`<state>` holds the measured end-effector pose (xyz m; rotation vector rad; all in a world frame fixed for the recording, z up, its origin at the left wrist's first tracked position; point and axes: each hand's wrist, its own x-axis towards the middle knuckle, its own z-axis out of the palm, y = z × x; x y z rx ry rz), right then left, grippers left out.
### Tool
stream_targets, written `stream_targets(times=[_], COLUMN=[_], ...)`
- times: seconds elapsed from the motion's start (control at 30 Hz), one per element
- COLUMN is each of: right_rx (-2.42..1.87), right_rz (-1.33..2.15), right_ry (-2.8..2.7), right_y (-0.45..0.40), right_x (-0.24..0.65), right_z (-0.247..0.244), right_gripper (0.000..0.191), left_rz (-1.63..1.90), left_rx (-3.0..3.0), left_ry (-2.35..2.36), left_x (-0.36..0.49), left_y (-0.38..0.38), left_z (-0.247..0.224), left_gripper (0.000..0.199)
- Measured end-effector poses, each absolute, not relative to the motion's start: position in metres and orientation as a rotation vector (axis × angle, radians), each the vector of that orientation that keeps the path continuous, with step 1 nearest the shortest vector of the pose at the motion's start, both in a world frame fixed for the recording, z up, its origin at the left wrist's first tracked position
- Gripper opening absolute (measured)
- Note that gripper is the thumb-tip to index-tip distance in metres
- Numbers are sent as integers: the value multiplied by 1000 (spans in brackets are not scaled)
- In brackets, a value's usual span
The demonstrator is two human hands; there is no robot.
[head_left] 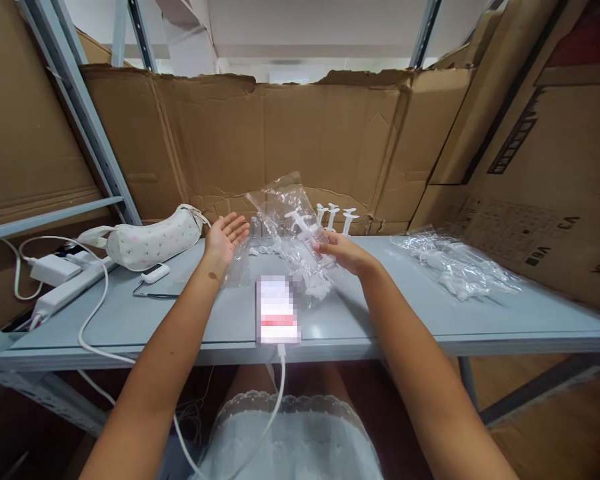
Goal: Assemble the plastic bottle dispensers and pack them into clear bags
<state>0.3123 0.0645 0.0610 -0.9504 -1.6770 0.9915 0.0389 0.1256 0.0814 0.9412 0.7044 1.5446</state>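
We pinch a crinkled, glossy clear plastic bag point(286, 200) between the thumb and fingers of our right hand point(346, 253); it is lifted above the middle of the smooth grey-blue tabletop point(405, 313), with white plastic parts point(301, 223) showing through its film. Our left hand point(222, 241) is open and holds nothing, palm turned up and fingers extended, just left of some clear rounded containers point(257, 228). Small white pieces point(264, 251) lie near those containers, partly hidden by the film. Behind our right hand stand slender white T-topped parts point(333, 215), hard and matte. Nearer to us lies a flat rectangular phone point(277, 310), its screen pixelated, a thin white cable point(282, 373) running from its lower end. On our right we see a wrinkled, shiny heap of bagged white items point(455, 263); on our left, a soft, rounded fabric pouch point(155, 240) with a small pattern, a smooth oval white device point(155, 273) and a boxy power strip point(70, 293). Creased brown cardboard point(320, 133), ragged along its top, walls the back.
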Motion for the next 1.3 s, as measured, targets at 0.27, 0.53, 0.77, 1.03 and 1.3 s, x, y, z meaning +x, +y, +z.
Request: stream_targets(times=[0.27,0.53,0.77,1.03,1.3], right_rx=[-832,-871,-967,-1006,-1037], right_rz=[1010,1011,949,917,884], right_ry=[-1284,-1235,-1306,-1198,-1212], right_y=[63,67,66,66,70], right_x=[313,310,308,309,308], right_z=[65,62,61,63,60], right_gripper=[43,44,46,46,46], left_rz=[740,419,632,619,616], left_rx=[2322,2681,2578,2738,2815], left_ry=[1007,1104,1102,1156,1135], left_x=[90,108,105,111,122], left_y=[108,88,94,95,83], left_z=[45,41,39,34,38], left_gripper=[20,6,5,14,22])
